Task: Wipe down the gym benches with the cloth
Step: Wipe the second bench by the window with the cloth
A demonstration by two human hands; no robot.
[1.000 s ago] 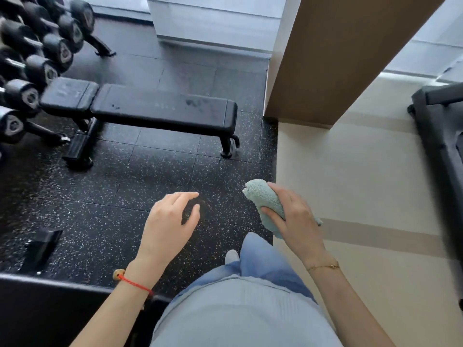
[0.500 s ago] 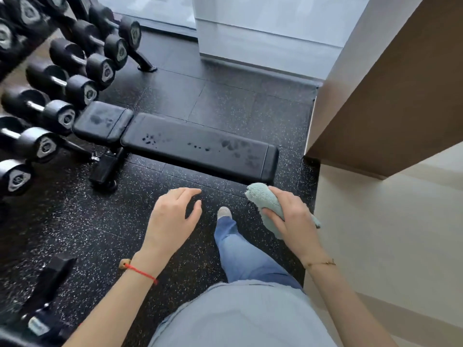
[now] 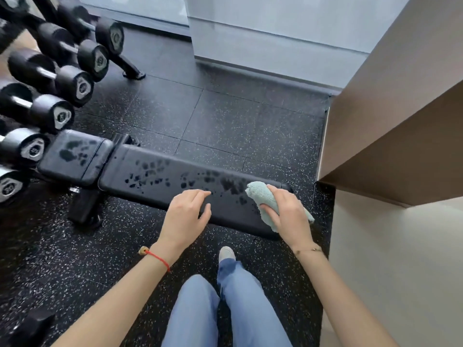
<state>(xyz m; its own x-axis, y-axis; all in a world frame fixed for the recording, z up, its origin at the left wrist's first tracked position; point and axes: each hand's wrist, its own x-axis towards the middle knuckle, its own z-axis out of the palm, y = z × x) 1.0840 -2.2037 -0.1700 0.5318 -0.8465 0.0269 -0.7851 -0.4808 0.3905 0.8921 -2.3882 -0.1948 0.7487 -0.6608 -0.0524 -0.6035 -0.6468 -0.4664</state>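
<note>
A black padded gym bench lies across the floor in front of me, its top marked with dark wet blotches. My right hand grips a bunched pale green cloth over the bench's right end. My left hand hovers over the bench's near edge at the middle, fingers relaxed and holding nothing. Whether the cloth touches the pad I cannot tell.
A rack of black dumbbells fills the left side, close to the bench's head pad. A brown wall column juts in at the right. Black speckled rubber flooring lies around the bench. My legs stand just before it.
I have walked up to the bench, which now lies right under my hands. Both hands have come over the pad, the right still holding the cloth.
</note>
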